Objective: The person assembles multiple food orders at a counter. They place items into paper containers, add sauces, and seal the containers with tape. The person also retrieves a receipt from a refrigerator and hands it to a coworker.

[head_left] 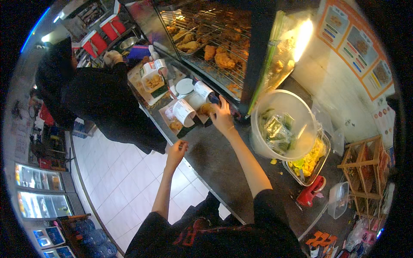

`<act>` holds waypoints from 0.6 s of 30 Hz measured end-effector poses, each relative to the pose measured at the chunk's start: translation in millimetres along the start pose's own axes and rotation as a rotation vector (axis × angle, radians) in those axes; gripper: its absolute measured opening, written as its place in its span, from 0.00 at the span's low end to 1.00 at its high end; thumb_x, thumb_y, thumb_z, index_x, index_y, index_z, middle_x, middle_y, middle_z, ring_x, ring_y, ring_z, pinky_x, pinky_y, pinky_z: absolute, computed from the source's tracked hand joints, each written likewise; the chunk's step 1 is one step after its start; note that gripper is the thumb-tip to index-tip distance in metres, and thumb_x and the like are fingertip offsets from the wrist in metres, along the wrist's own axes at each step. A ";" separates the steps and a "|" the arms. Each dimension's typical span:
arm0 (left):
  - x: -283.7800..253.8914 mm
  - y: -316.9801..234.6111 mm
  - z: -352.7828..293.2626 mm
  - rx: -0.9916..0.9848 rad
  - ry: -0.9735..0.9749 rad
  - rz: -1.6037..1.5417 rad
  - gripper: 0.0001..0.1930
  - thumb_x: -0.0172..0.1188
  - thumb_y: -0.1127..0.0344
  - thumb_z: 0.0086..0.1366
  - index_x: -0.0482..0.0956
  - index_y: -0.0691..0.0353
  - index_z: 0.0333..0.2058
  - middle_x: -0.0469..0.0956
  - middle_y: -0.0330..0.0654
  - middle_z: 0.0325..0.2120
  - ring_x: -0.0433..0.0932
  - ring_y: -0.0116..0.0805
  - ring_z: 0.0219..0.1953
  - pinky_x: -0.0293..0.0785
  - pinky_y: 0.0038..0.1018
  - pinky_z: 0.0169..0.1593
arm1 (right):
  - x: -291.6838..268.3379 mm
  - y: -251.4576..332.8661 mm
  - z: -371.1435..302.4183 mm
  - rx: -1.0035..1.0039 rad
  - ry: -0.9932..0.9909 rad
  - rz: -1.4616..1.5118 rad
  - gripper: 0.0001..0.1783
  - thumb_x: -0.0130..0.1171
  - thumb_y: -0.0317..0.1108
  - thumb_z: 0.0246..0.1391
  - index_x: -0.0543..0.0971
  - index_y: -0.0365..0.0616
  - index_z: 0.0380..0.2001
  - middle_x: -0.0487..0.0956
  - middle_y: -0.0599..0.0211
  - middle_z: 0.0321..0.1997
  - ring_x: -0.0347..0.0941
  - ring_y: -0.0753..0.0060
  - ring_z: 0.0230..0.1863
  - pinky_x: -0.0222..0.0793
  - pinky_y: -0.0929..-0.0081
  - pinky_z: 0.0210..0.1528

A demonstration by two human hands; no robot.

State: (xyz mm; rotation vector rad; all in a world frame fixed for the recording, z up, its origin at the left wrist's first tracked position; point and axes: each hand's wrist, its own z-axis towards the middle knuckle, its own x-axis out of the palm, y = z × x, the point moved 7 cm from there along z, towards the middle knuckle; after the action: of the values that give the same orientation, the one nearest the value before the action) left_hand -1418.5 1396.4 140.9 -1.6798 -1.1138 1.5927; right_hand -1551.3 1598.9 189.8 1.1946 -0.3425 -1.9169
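My right hand (223,117) reaches over the dark counter with its fingers apart, right beside a piece of fried food (206,109) in an opened takeaway box. Whether its fingertips touch the box cannot be made out. My left hand (175,154) hovers by the counter's near edge, fingers loosely curled and apart, with nothing visible in them. Just beyond it stands an opened box with a white printed label (184,112) and fried food (175,125) inside. A second white label (203,90) stands up behind my right hand's box, near a round white lid (185,86).
A glass warming cabinet with fried chicken (224,59) borders the counter. At right are a clear tub (284,96) of bagged greens, a metal tray (328,148) of yellow pieces and a red tape dispenser (310,191). A co-worker in black (107,103) works at left near another food box (152,79).
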 end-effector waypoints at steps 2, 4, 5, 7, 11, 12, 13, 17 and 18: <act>-17.1 -16.0 3.4 0.115 -0.090 0.040 0.07 0.52 0.68 0.63 0.76 0.64 0.36 0.78 0.43 0.25 0.78 0.30 0.28 0.72 0.25 0.35 | 15.4 -21.2 15.0 0.089 -0.030 0.033 0.13 0.58 0.26 0.45 0.76 0.39 0.37 0.71 0.53 0.45 0.69 0.50 0.45 0.67 0.62 0.45; -28.3 -29.2 16.4 0.142 -0.154 -0.075 0.07 0.51 0.70 0.62 0.77 0.65 0.34 0.78 0.42 0.23 0.77 0.28 0.27 0.72 0.25 0.35 | 13.9 -25.7 8.9 0.091 0.008 0.126 0.12 0.55 0.24 0.46 0.77 0.39 0.37 0.73 0.54 0.40 0.71 0.52 0.38 0.68 0.63 0.40; -27.8 -37.6 30.8 0.149 -0.147 -0.052 0.07 0.51 0.70 0.62 0.76 0.66 0.35 0.78 0.42 0.24 0.77 0.29 0.28 0.72 0.25 0.36 | 11.5 -28.8 0.5 0.168 0.063 0.150 0.12 0.53 0.23 0.46 0.77 0.39 0.37 0.73 0.55 0.37 0.72 0.53 0.35 0.69 0.64 0.38; -22.7 -58.7 60.7 0.225 -0.128 -0.056 0.08 0.51 0.70 0.62 0.76 0.66 0.38 0.79 0.44 0.28 0.78 0.30 0.32 0.72 0.24 0.38 | -6.7 -11.7 -25.1 0.076 0.106 -0.014 0.16 0.49 0.20 0.47 0.77 0.41 0.41 0.74 0.55 0.36 0.72 0.52 0.31 0.70 0.64 0.36; 36.5 -111.7 99.1 0.468 -0.080 0.112 0.29 0.62 0.57 0.57 0.65 0.67 0.53 0.74 0.48 0.45 0.73 0.42 0.48 0.69 0.32 0.52 | -49.3 16.2 -93.8 0.136 0.189 -0.092 0.21 0.48 0.20 0.44 0.76 0.44 0.44 0.74 0.56 0.43 0.73 0.51 0.38 0.71 0.63 0.42; 56.9 -122.0 97.3 0.505 0.006 0.105 0.39 0.67 0.47 0.48 0.66 0.68 0.51 0.74 0.53 0.43 0.75 0.45 0.45 0.69 0.36 0.49 | -62.9 21.0 -111.5 0.153 0.200 -0.116 0.22 0.48 0.20 0.43 0.76 0.45 0.45 0.74 0.57 0.45 0.73 0.51 0.40 0.70 0.62 0.44; 81.3 -110.5 92.3 0.291 0.252 0.170 0.41 0.68 0.44 0.45 0.67 0.69 0.50 0.76 0.53 0.40 0.76 0.44 0.43 0.70 0.35 0.47 | -80.1 22.0 -131.0 0.208 0.195 -0.129 0.20 0.48 0.20 0.44 0.76 0.45 0.43 0.74 0.58 0.44 0.72 0.52 0.41 0.70 0.64 0.44; 147.8 -121.9 15.2 0.166 0.940 0.082 0.33 0.67 0.52 0.50 0.69 0.68 0.49 0.79 0.46 0.37 0.77 0.37 0.40 0.71 0.27 0.44 | -170.6 19.9 -212.8 0.454 0.167 -0.118 0.15 0.51 0.21 0.47 0.77 0.43 0.39 0.73 0.58 0.46 0.71 0.52 0.46 0.68 0.67 0.47; 157.9 -128.8 -11.6 0.086 1.095 -0.139 0.30 0.66 0.55 0.52 0.69 0.67 0.50 0.78 0.44 0.38 0.77 0.34 0.40 0.71 0.26 0.44 | -195.4 21.8 -230.2 0.498 0.157 -0.139 0.14 0.52 0.21 0.47 0.77 0.42 0.38 0.73 0.57 0.47 0.71 0.51 0.47 0.68 0.68 0.47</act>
State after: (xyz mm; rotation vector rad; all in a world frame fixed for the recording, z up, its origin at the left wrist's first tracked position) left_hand -1439.6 1597.1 171.1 -1.9263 -0.5365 0.4268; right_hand -1307.5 1777.9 205.2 1.7207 -0.6949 -1.8964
